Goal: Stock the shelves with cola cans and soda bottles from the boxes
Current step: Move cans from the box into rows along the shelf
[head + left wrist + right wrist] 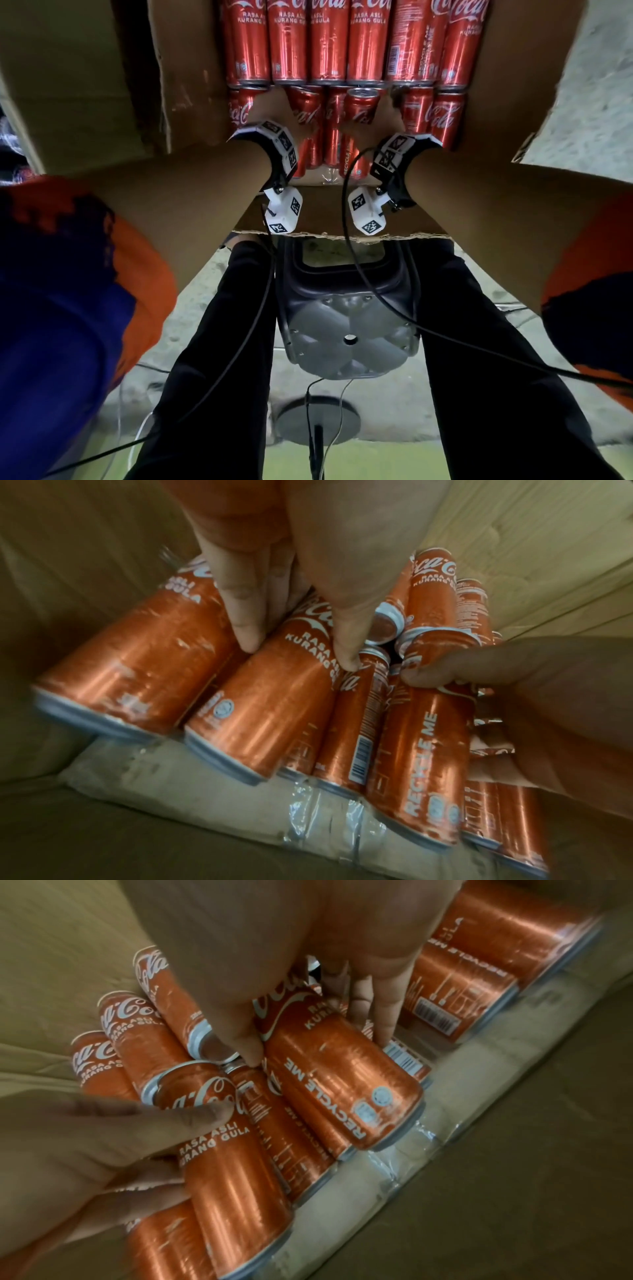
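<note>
The head view shows the open cardboard box point(85, 85) packed with red cola cans point(366, 44) and both wrists reaching into its near rows, but the fingers are hidden there. The left wrist view shows the left hand point(308, 547) with thumb and fingers curled round one can point(274, 696), tilted up from its neighbours. The right wrist view shows the right hand point(274, 947) gripping another raised can point(342, 1083), thumb on one side, fingers on the other, though blur softens the edges.
</note>
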Action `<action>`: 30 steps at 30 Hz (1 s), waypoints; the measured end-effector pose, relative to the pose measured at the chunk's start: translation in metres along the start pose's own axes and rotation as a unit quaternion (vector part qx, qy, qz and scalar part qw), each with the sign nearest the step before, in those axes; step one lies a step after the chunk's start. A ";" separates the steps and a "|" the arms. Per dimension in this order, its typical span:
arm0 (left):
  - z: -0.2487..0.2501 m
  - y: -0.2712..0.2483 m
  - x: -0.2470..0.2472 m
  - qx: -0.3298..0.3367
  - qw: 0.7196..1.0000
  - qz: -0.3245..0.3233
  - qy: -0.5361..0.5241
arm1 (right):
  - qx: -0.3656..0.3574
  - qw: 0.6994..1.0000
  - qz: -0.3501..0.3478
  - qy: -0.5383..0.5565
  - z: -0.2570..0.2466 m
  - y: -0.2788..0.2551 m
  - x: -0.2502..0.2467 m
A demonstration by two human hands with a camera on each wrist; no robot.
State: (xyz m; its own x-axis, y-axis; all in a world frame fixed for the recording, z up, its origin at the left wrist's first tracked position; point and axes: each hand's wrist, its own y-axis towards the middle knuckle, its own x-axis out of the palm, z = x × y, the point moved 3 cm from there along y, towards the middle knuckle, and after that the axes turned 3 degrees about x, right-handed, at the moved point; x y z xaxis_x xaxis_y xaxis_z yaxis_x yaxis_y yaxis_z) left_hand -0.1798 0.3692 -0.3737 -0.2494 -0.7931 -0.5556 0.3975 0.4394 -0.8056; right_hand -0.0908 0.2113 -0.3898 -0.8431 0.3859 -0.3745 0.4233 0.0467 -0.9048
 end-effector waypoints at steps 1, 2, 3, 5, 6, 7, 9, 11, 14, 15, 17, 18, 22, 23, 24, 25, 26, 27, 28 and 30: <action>0.002 0.000 0.005 0.005 1.000 -0.005 -0.011 | -0.001 1.000 0.001 -0.008 0.002 0.001 -0.003; 0.003 0.001 0.010 0.002 1.000 -0.012 -0.018 | -0.003 1.000 0.002 -0.011 0.005 0.002 -0.006; 0.004 0.001 0.014 -0.004 1.000 -0.018 -0.023 | -0.006 1.000 0.006 -0.011 0.006 0.002 -0.009; 0.006 0.000 0.020 -0.017 0.999 -0.028 -0.022 | -0.021 1.000 0.019 -0.010 0.009 -0.002 -0.018; 0.007 -0.002 0.022 -0.023 0.999 -0.030 -0.023 | -0.031 0.999 0.023 -0.011 0.011 -0.004 -0.022; 0.007 -0.004 0.023 -0.028 0.999 -0.026 -0.032 | -0.039 0.999 0.025 -0.011 0.013 -0.005 -0.024; 0.006 -0.008 0.025 -0.032 0.998 -0.012 -0.050 | -0.050 0.999 0.017 -0.006 0.016 -0.010 -0.029; 0.005 -0.013 0.025 -0.030 0.996 -0.007 -0.082 | -0.052 0.999 0.001 0.004 0.021 -0.018 -0.036; 0.008 -0.030 0.018 -0.016 0.989 0.008 -0.150 | -0.073 0.997 -0.023 0.024 0.026 -0.039 -0.049; 0.010 -0.038 0.013 -0.006 0.985 0.013 -0.170 | -0.079 0.996 -0.020 0.024 0.028 -0.047 -0.054; 0.015 -0.060 0.005 0.011 0.980 0.006 -0.199 | -0.093 0.995 -0.016 0.033 0.029 -0.062 -0.062; 0.017 -0.071 0.002 0.020 0.977 0.000 -0.214 | -0.097 0.994 -0.018 0.042 0.028 -0.070 -0.065; 0.025 -0.118 -0.016 0.047 0.961 -0.013 -0.273 | -0.107 0.991 -0.022 0.079 0.030 -0.102 -0.079; 0.027 -0.130 -0.020 0.051 0.954 -0.018 -0.294 | -0.110 0.990 -0.019 0.088 0.030 -0.111 -0.084; 0.030 -0.144 -0.024 0.053 0.948 -0.024 -0.314 | -0.113 0.989 -0.016 0.097 0.031 -0.118 -0.089; 0.032 -0.158 -0.030 0.055 0.941 -0.025 -0.333 | -0.116 0.987 -0.014 0.107 0.032 -0.127 -0.094; 0.034 -0.172 -0.035 0.053 0.936 -0.019 -0.349 | -0.117 0.986 -0.018 0.117 0.032 -0.137 -0.100; 0.037 -0.184 -0.040 0.049 0.931 -0.013 -0.360 | -0.121 0.985 -0.024 0.125 0.032 -0.149 -0.106; 0.038 -0.197 -0.044 0.042 0.928 -0.008 -0.371 | -0.130 0.983 -0.031 0.127 0.032 -0.161 -0.113; 0.041 -0.221 -0.050 0.035 0.920 -0.001 -0.391 | -0.156 0.978 -0.029 0.133 0.031 -0.187 -0.126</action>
State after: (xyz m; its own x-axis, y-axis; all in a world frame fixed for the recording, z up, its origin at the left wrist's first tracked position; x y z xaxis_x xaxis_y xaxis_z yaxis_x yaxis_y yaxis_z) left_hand -0.2187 0.2944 -0.1594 0.4510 -0.8665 -0.2142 0.4602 0.4314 -0.7760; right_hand -0.0743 0.1258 -0.1794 -0.7698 0.5989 -0.2205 0.4930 0.3386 -0.8014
